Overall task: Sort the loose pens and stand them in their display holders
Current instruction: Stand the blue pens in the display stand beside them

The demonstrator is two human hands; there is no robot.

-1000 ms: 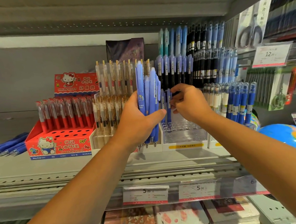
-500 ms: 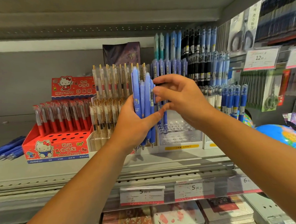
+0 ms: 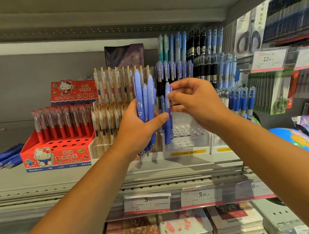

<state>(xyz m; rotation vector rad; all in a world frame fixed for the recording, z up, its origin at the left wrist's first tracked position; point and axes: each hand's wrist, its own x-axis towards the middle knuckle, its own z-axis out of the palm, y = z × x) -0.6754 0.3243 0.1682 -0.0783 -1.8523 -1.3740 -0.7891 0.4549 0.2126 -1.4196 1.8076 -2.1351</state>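
Observation:
My left hand [image 3: 139,130] grips a bundle of several periwinkle-blue pens [image 3: 145,103], held upright in front of the shelf. My right hand [image 3: 197,101] pinches one more blue pen [image 3: 168,120] near its top, just right of the bundle. That pen hangs upright with its tip over the front left of a clear tiered pen holder [image 3: 187,140], whose front rows of holes show bare. Matching blue and black pens [image 3: 175,70] stand in the holder's back rows.
A red Hello Kitty box [image 3: 57,155] of red pens stands at the left, with a clear holder of gold-clip pens [image 3: 113,100] beside it. Loose blue pens [image 3: 8,157] lie at the far left of the shelf. A globe [image 3: 294,140] sits right. Price tags line the shelf edge.
My right hand came back from the holder to the bundle, took one blue pen from it, and now holds that pen apart to the right. The view dipped slightly.

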